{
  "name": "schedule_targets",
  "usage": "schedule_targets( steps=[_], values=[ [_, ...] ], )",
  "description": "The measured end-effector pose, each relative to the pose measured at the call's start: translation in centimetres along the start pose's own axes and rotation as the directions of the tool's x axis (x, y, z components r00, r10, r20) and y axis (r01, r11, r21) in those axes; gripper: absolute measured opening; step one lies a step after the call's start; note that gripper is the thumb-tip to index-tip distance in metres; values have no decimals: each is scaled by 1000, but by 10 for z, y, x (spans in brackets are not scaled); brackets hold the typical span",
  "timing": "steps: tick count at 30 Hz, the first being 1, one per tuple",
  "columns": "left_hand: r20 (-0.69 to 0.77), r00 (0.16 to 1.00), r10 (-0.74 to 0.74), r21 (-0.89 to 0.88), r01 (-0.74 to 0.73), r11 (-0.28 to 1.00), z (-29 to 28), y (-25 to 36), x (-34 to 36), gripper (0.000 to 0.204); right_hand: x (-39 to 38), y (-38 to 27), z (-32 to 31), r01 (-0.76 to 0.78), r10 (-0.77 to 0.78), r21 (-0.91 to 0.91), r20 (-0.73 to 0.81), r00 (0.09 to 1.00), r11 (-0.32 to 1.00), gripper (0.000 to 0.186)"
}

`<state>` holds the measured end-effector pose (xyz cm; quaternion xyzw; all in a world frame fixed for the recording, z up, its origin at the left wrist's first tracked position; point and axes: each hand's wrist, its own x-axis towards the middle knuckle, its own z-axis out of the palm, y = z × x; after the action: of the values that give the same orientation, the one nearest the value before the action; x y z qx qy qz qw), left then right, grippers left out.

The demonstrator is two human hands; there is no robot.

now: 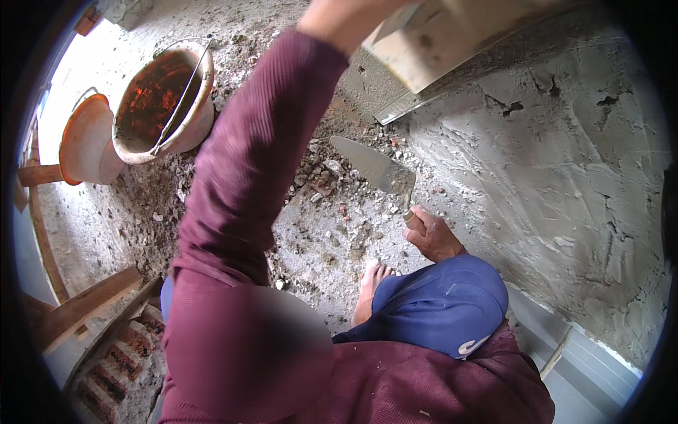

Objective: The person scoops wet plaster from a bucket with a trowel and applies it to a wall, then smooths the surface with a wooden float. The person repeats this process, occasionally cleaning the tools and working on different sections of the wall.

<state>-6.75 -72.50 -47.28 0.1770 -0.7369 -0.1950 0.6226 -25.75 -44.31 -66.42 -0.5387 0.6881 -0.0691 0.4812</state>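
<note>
My right hand (432, 235) is wrapped round the handle of a trowel (378, 166). The pointed, mortar-smeared blade extends up and left over the rubble. Across the picture stretches my left arm, in a maroon sleeve, up to the top edge. There my left hand (346, 20) is beside a pale beige panel (431, 46) with a dark smudge. Its fingers are cut off or hidden, so I cannot make out whether they grip the panel. Under the panel's lower corner is a grey, rough-surfaced slab (374, 88) with a straight edge.
A wall with rough wet-looking mortar (551, 162) rises at the right. Broken rubble (321, 180) covers the ground. A stained bucket (201, 116) with a wire handle and an orange-rimmed bucket (99, 152) stand at left. Wooden boards (88, 307) and hollow bricks (116, 367) lie lower left.
</note>
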Motion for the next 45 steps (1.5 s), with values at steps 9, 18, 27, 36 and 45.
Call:
schedule_targets(
  steps=[9,18,27,36,45],
  values=[
    [-209,915,-345,-31,346,938,49,-107,-173,41,-3,11,14,-35,36,-39,29,999,999,42],
    [-103,989,-107,54,113,992,28,-42,-59,40,-23,5,10,-52,53,7,-66,996,999,43],
    [-157,987,12,143,11,990,48,-68,-97,38,-5,18,14,27,-30,-67,-39,999,997,50],
    [-56,899,-433,24,435,900,61,-97,-190,45,-24,45,22,16,-23,-220,-28,999,975,63],
    [-129,976,-174,81,185,979,29,-52,-58,54,-36,61,26,481,-627,-570,-79,775,666,21]
  ],
)
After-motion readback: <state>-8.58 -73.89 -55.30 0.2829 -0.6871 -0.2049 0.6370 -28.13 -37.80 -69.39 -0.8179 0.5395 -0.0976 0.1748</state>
